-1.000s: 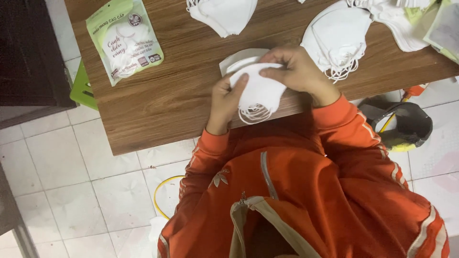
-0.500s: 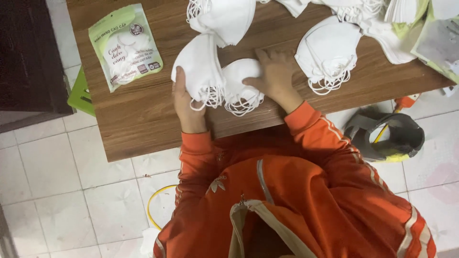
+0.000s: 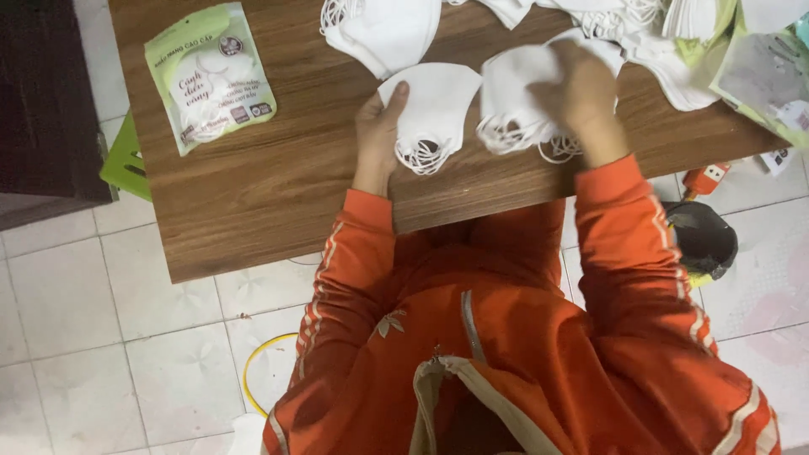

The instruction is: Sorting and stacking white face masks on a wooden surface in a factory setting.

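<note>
two hands grip white masks: left fingers [image 3: 381,126] pinch one mask [image 3: 434,114], right fingers [image 3: 581,84] clutch another stack [image 3: 514,101].

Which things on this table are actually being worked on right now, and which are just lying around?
In hand:
- left hand holding a white mask stack
- right hand on a second mask stack

Lying about:
- green mask packet
- loose masks at the far edge
- black helmet on the floor
- green stool
</note>
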